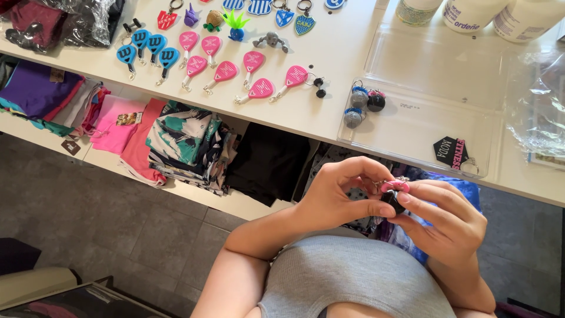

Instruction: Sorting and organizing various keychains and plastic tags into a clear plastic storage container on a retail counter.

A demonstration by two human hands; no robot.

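Observation:
Both of my hands meet close to my chest around a small keychain (393, 194) with a black round body and a pink top. My left hand (341, 194) pinches it from the left with thumb and fingers. My right hand (447, 221) grips it from the right, fingertips on the pink part. A metal ring shows just above the piece. On the white table (329, 65) lie several pink racket-shaped keychains (253, 73) and blue racket keychains (147, 47). Three similar ball keychains (364, 105) rest in a clear plastic tray (424, 126).
A black hexagonal tag (452, 152) lies in the tray. White bottles (471, 15) stand at the back right beside crinkled clear plastic (538, 106). Other shaped keychains (235, 23) sit at the table's far edge. Folded clothes (182, 144) fill the shelf below.

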